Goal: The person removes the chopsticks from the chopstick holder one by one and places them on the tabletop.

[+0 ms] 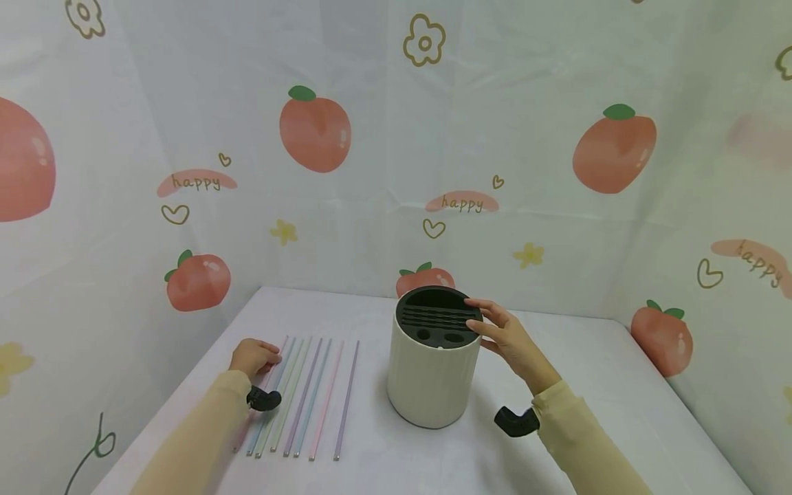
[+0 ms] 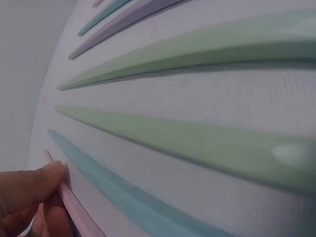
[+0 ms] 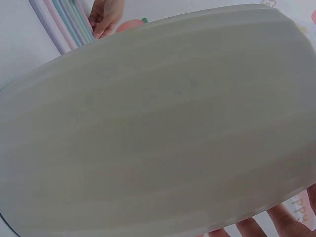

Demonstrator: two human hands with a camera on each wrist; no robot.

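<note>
At the left of the table my left hand (image 1: 252, 357) pinches the far end of the leftmost pink chopstick (image 2: 74, 207) between thumb and fingers. The chopstick lies along the row, its near part partly behind the wrist in the head view. Beside it run a blue chopstick (image 2: 108, 185), two green ones and other pastel chopsticks (image 1: 324, 405), roughly parallel. My right hand (image 1: 504, 337) rests its spread fingers on the right rim and side of a cream, ribbed knife block (image 1: 433, 385). The block stands upright; its black top (image 1: 436, 320) has slots, two round holes and a larger opening behind.
A white cloth covers the table (image 1: 557, 440). Behind and at both sides hangs a white curtain (image 1: 383, 137) printed with peaches, hearts and flowers. The knife block stands to the right of the chopstick row.
</note>
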